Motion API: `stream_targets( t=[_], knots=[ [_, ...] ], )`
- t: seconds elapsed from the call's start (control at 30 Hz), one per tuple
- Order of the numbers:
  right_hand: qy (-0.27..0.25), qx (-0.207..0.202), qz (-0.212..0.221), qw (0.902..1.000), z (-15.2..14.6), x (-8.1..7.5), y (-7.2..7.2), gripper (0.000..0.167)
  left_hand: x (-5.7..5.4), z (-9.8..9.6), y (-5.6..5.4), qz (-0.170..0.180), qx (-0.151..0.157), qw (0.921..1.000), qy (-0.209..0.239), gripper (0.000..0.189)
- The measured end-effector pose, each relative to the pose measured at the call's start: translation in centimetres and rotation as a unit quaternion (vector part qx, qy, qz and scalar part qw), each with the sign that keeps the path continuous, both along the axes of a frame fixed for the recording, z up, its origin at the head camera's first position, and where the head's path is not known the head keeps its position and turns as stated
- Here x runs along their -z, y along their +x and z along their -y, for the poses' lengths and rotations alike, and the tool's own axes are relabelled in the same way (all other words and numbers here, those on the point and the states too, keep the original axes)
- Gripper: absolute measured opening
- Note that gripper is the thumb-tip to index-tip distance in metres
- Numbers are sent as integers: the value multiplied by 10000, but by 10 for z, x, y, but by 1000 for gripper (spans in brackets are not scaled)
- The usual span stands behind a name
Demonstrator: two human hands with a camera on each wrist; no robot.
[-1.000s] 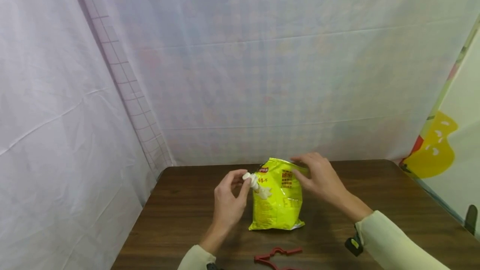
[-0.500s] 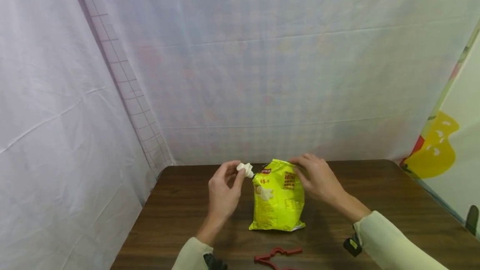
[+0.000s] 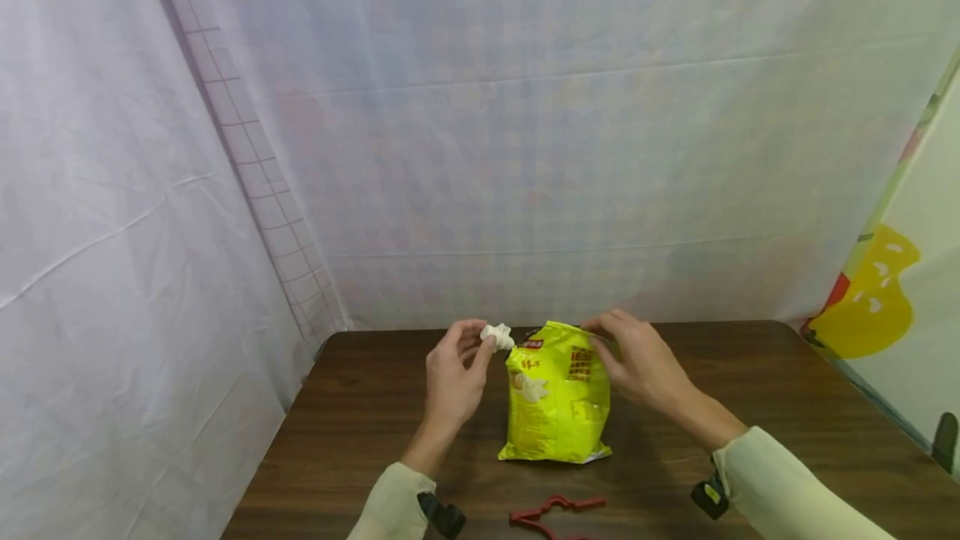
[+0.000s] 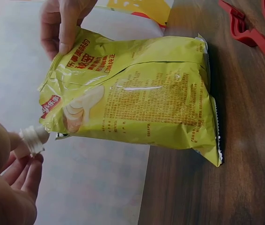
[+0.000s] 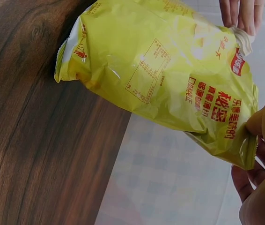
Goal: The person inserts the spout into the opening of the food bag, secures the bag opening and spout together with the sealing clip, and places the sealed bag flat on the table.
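A yellow snack bag (image 3: 558,411) stands upright on the dark wooden table (image 3: 352,432). My right hand (image 3: 641,361) pinches its top right corner between thumb and fingers, as the right wrist view also shows. Beside the bag's top left corner, my left hand (image 3: 455,377) holds a small white ridged piece (image 3: 497,336) like a threaded spout. In the left wrist view the spout-like piece (image 4: 33,139) points its narrower end at the bag's corner. Whether that end enters the bag cannot be told.
A red hinged plastic clip (image 3: 553,508) lies on the table in front of the bag. Pale curtains (image 3: 525,148) hang behind the table and on the left. A black strapped device (image 3: 708,497) sits at the right wrist.
My left hand has shifted slightly left, then back toward the bag, and the white piece has turned in its fingers. My right hand stays at the bag's top right corner.
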State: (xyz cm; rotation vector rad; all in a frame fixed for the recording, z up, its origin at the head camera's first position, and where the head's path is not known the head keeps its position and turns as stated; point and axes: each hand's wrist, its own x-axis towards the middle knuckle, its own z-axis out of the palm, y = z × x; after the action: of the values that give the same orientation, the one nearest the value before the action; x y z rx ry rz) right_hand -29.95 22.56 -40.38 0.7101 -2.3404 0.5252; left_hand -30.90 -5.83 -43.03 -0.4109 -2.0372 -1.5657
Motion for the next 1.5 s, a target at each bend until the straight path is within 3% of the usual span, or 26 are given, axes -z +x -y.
stream_targets(
  t=[0.2, 0.4, 0.7, 1.03, 1.3, 1.5],
  knots=[
    [-28, -52, 13, 10000, 1, 1, -1, 18, 4, -1, 0, 123, 226, 9994, -244, 26],
    [-50, -49, 112, 9999, 1, 1, -1, 18, 4, -2, 0, 171, 253, 9992, -270, 27],
    [-104, -17, 289, 9995, -1, -1, 0, 19, 5, -4, -1, 620, 625, 9953, -406, 24],
    [-167, -35, 366, 9992, 1, -1, 2, 19, 4, -7, -4, 1161, 981, 9876, 383, 28],
    [-204, -99, 367, 9991, 1, 1, 0, 19, 7, -6, -2, 1428, 1080, 9833, 336, 28],
    [-236, -95, 636, 9977, 5, -3, -2, 20, 9, -3, 1, 1651, 1102, 9787, 522, 28]
  ],
)
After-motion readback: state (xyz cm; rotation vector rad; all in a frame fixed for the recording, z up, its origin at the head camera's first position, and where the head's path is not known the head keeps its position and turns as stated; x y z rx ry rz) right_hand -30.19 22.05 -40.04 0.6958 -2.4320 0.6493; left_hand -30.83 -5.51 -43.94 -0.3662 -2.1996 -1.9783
